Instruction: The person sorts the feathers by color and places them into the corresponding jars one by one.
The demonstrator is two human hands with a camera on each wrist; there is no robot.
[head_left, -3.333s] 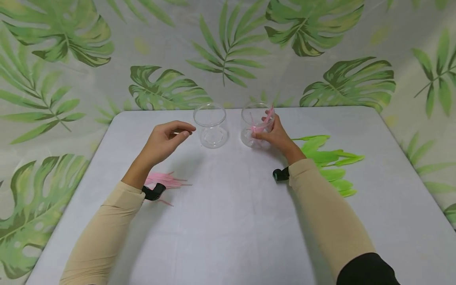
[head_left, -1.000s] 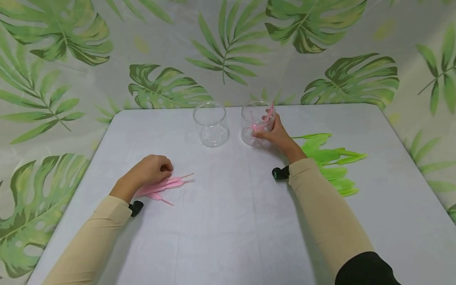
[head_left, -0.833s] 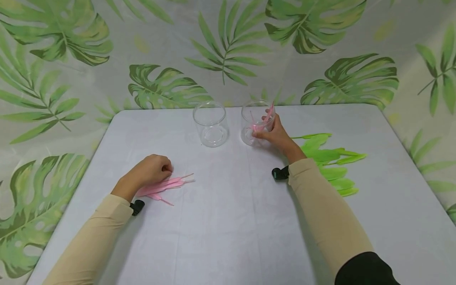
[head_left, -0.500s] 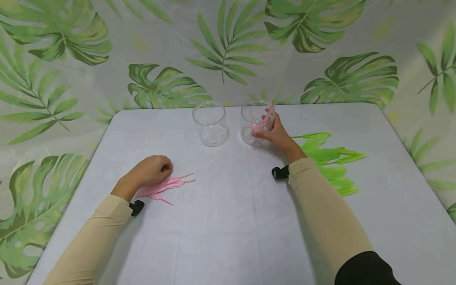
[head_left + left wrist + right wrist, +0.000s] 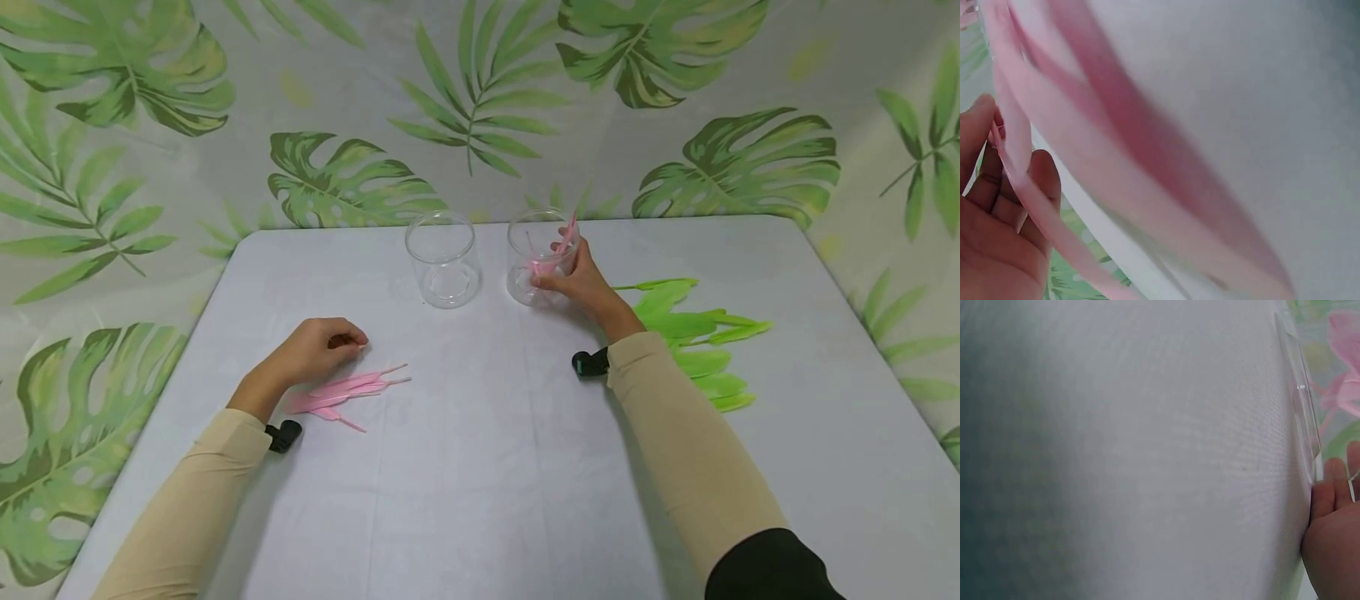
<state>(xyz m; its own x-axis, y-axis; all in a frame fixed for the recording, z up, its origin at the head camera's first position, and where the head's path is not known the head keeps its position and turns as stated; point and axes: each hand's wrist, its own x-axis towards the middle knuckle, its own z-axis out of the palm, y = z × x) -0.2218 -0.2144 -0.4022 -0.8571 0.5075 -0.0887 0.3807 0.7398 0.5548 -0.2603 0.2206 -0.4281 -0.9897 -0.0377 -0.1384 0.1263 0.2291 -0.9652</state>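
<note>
My left hand [image 5: 315,346] pinches a flat pink strip [image 5: 1041,209] between thumb and fingertips, as the left wrist view shows. Just below it on the table lies a bundle of pink strips [image 5: 341,396] with thin pointed tips. My right hand [image 5: 577,283] grips the right side of a clear jar [image 5: 521,279], thumb in front and fingers behind. Inside that jar are several bent pink strips [image 5: 543,265], one leaning up past the rim. Another clear jar [image 5: 442,275] stands upright to its left, apart from both hands.
A fan of long bright green leaf-like pieces [image 5: 690,337] lies on the table right of the jars, partly behind my right forearm. The white-covered table [image 5: 465,467] meets a leaf-printed cloth [image 5: 502,100] at its back edge.
Since the oldest frame my left hand has come down from beside the left jar to the pink bundle. In the last half second it rises slightly off it. My right hand stays put.
</note>
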